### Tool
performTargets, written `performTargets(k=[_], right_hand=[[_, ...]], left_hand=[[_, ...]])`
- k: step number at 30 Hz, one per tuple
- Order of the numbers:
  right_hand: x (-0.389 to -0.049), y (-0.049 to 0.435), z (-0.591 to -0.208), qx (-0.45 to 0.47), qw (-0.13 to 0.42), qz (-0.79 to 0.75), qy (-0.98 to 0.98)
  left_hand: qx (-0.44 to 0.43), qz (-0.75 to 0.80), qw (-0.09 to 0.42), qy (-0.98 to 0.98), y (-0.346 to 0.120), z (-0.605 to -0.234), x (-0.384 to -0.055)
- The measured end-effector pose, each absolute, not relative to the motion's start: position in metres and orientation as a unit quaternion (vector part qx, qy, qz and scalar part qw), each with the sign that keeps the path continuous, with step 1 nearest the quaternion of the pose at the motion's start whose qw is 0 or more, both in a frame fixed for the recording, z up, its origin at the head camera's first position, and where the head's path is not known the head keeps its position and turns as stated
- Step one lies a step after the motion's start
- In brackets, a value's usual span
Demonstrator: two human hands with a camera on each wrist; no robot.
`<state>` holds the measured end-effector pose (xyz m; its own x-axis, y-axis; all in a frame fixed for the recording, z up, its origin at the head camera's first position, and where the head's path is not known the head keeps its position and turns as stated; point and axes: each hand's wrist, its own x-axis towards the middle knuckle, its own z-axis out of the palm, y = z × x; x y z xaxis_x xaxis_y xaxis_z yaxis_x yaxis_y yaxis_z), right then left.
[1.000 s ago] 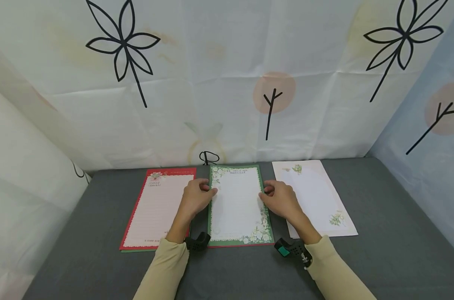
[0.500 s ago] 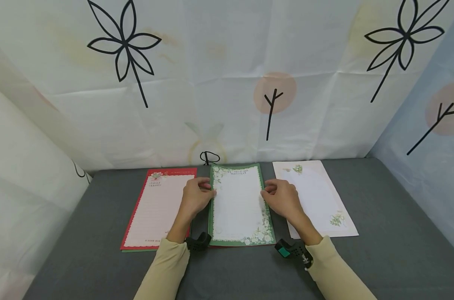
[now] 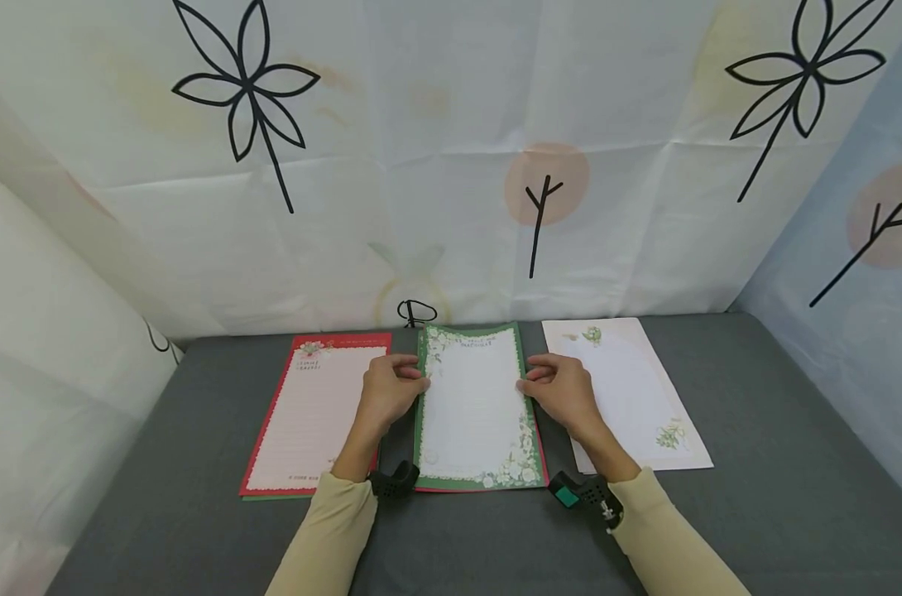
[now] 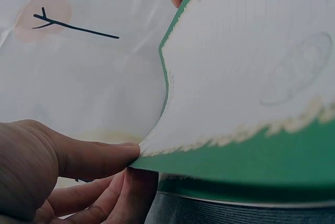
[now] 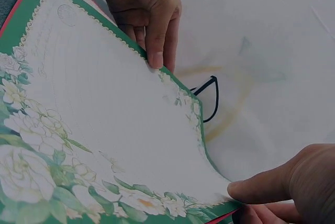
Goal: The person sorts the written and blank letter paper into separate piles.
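A green-bordered sheet of letter paper [image 3: 473, 414] with white flowers along its lower right lies in the middle of the table. My left hand [image 3: 390, 389] pinches its left edge between thumb and fingers. Opposite, my right hand [image 3: 563, 391] pinches the right edge the same way. Between the hands the paper bows, and its far part is raised, as the left wrist view shows on the sheet [image 4: 251, 77]. A red edge [image 5: 222, 217] peeks out beneath the green border in the right wrist view. The fingers under the paper are partly hidden.
On the left lies a red-bordered lined sheet [image 3: 309, 422] with a green edge under it. A pale sheet with green sprigs [image 3: 637, 389] lies at the right, partly beneath my right forearm. A white printed cloth [image 3: 451, 207] hangs behind the dark grey table [image 3: 779, 463].
The green-bordered sheet's far edge has risen slightly and curved between my hands. A red strip now shows along its lower right side. Both hands stay almost in place.
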<state>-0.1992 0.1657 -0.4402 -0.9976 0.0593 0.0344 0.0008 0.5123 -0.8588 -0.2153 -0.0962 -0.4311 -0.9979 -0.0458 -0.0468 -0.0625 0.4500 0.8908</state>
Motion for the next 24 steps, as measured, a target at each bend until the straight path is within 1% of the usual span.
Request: performTargets(k=[6,16,24], right_hand=[[-0.1994,0.1625,-0.444,-0.023,0.042,0.514,-0.857],[-0.1999,0.1605,-0.4452,-0.025,0.058,0.519,-0.853],[-0.1999,0.1609,-0.4458,-0.021,0.063,0.513,-0.856]], left_hand=[[-0.028,0.513,-0.004,0.858,-0.0962,-0.4329,-0.215],[-0.013,0.481,-0.045,0.875,-0.0964,-0.4401,-0.2173],[-0.014,0.472,-0.053,0.88,-0.0953,-0.44,-0.2164]])
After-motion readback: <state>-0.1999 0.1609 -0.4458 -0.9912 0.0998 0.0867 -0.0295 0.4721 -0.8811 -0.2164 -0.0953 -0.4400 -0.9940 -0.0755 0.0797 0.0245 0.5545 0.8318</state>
